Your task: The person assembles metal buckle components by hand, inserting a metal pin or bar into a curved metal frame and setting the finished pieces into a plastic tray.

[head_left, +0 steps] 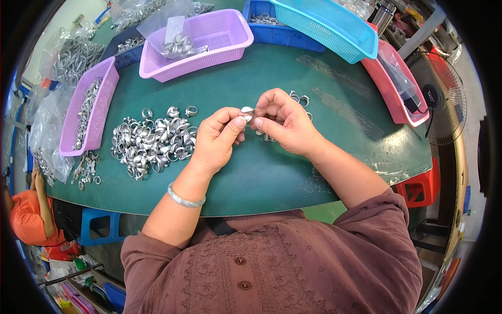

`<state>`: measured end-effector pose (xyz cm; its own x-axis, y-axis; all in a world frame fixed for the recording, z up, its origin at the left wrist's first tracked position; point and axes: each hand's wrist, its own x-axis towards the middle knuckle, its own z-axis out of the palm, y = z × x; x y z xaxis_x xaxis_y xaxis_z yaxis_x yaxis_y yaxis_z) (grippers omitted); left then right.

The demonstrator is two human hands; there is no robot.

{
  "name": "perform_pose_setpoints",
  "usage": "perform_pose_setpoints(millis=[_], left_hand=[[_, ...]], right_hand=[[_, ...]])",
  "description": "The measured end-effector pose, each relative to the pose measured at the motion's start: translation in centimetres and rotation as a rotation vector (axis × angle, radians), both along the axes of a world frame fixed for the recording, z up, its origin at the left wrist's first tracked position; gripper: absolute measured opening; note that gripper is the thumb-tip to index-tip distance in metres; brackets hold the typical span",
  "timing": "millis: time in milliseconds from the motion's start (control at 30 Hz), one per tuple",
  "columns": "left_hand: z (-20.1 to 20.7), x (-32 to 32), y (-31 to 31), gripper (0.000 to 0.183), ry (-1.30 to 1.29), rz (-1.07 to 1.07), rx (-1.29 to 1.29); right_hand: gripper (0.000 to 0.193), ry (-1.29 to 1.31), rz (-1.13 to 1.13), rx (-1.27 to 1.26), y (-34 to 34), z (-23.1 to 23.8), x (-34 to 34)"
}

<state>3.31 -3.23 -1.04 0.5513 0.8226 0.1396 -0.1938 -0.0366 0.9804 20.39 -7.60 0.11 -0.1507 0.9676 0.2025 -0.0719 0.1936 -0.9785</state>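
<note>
Over the middle of the green table, my left hand (219,135) pinches a small silver metal ring (248,110) between thumb and fingers. My right hand (286,121) is closed on the ring's other side, fingers bent and thumb against it. Part of the ring is hidden by the fingertips. A heap of similar silver rings (151,144) lies left of my left hand. Several more rings (299,98) lie beyond and under my right hand, which partly covers them.
A purple basket (107,107) of metal pieces stands left; a larger purple basket (225,52) holds a bag. Farther back are a blue tray (303,41) and turquoise basket (334,31). A pink basket (384,83) and fan (444,112) are right. Another person (34,217) sits left.
</note>
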Motion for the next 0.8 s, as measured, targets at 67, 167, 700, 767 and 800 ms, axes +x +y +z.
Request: perform_pose_setpoints(millis=[67,167,700,767,800], left_hand=[[0.0,-0.02,0.09,0.016,-0.027,-0.033,-0.046],[-0.03,-0.06,0.13,0.015,-0.041,-0.042,-0.045],[-0.05,-0.11,0.02,0.015,0.091,-0.016,0.175],[0.0,-0.09,0.0,0.015,0.082,0.004,0.161],[0.03,-0.08,-0.01,0.015,0.082,0.006,0.16]], right_hand=[[0.019,0.028,0.006,0.006,0.04,-0.02,0.03],[0.018,0.006,0.017,-0.056,0.03,0.25,0.09],[0.02,0.001,0.026,-0.104,-0.07,0.78,-0.16],[0.018,-0.01,0.023,-0.113,-0.09,0.79,-0.1],[0.017,-0.016,0.021,-0.114,-0.09,0.8,-0.08]])
